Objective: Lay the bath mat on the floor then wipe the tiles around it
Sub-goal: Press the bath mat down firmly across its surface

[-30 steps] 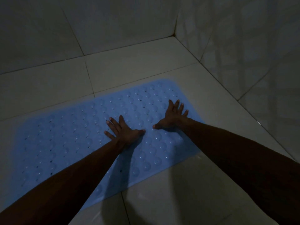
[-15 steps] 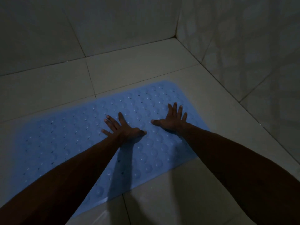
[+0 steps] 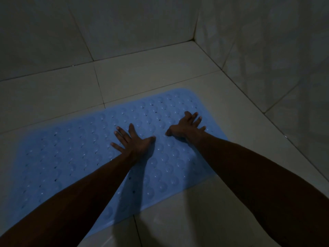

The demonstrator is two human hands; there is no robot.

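Blue dimpled bath mat (image 3: pixel 74 157) flat on floor tiles (image 3: pixel 160 72).
Left hand (image 3: pixel 132 139) and right hand (image 3: pixel 187 126) pressing it, fingers spread straight.

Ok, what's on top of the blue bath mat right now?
Both hands press flat on the bath mat, fingers spread: the left hand near the middle, the right hand toward the corner end. The forearms hide part of its near edge. Nothing else shows.
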